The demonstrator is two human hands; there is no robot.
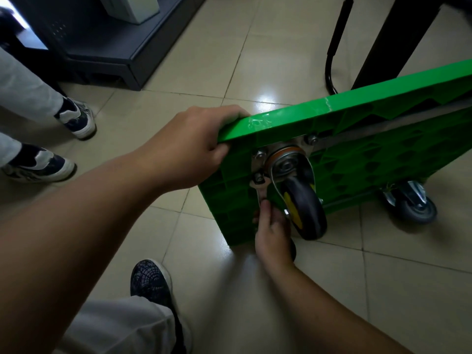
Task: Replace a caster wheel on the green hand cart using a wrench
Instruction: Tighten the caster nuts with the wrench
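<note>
The green hand cart (357, 159) stands tipped on its edge on the tiled floor, underside toward me. My left hand (194, 146) grips its upper left corner, fingers curled over the rim. A black caster wheel (304, 208) with a yellow hub hangs from a metal plate bolted near that corner. My right hand (273, 233) holds the handle of a silver wrench (260, 190). The wrench's open jaw sits on the lower left bolt (258, 178) of the plate. The rest of the handle is hidden in my hand.
A second caster (413, 205) rests on the floor at the right. Another person's two sneakers (76, 118) stand at the left. My own shoe (150, 279) is below. A dark cabinet base (115, 62) and black table legs (339, 47) stand behind.
</note>
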